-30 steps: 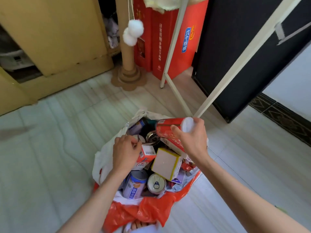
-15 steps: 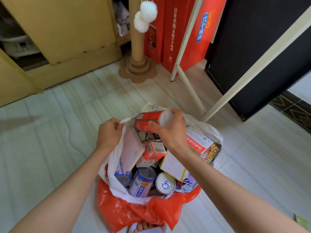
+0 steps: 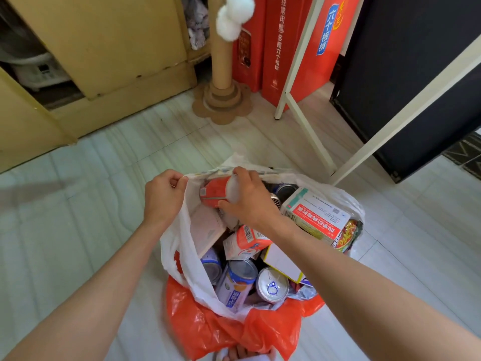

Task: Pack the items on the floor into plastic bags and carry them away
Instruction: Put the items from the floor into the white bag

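While the red can (image 3: 214,191) lies on its side at the far edge of the white bag (image 3: 179,246), the right hand (image 3: 248,198) grips its white-capped end. The left hand (image 3: 162,195) pinches the bag's rim. Tins (image 3: 272,285) and boxes (image 3: 316,216) fill the bag, which stands on the floor (image 3: 78,204) inside a red bag (image 3: 234,332).

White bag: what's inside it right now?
The white bag holds drink cans, small cartons and a large red-and-white box. The right hand holds a red can at its mouth. Anything deeper is covered.
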A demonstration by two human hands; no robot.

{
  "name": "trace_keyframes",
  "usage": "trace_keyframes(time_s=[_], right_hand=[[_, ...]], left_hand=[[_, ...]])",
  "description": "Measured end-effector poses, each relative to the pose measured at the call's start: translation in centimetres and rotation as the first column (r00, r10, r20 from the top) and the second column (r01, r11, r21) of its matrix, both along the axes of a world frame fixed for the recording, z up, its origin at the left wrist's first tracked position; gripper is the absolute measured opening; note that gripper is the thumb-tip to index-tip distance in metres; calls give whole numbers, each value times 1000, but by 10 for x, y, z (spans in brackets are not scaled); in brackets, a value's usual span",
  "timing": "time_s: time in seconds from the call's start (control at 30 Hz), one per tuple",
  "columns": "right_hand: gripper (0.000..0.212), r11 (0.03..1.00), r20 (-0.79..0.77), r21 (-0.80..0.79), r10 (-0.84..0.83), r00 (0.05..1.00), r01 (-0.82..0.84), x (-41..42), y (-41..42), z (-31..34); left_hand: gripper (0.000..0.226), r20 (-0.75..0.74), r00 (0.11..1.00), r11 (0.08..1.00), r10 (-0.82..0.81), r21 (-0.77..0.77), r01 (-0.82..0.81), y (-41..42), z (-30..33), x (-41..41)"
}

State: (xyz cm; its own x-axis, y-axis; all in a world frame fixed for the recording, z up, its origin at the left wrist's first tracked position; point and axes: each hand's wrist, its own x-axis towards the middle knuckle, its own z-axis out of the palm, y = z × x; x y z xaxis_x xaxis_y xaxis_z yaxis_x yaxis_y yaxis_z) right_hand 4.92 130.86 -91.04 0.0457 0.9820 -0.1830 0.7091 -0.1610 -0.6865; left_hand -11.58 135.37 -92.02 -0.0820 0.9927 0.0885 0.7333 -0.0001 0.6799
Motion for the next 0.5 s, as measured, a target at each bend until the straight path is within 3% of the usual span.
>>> trace_keyframes(time_s=[0.13,0.23,0.33,0.5], right_hand=[[71,969,129,-78,241,962,-233,-25,-11,-15],[69,983,239,-25,182,954,-181,-45,-10,-30],[71,996,192,-4,88,977,-89,-41,1,-29],[52,974,221,-92,225,949,-210,-25,-8,-27]], left_hand=[[12,17,999,999,-28,30,28,-4,1,2],[10,84,996,999,-15,29,13,-14,2,-8],[8,99,995,1000,-28,-5,29,-14,-2,-18],[9,84,996,997,-5,-71,11,-20,-4,-14]])
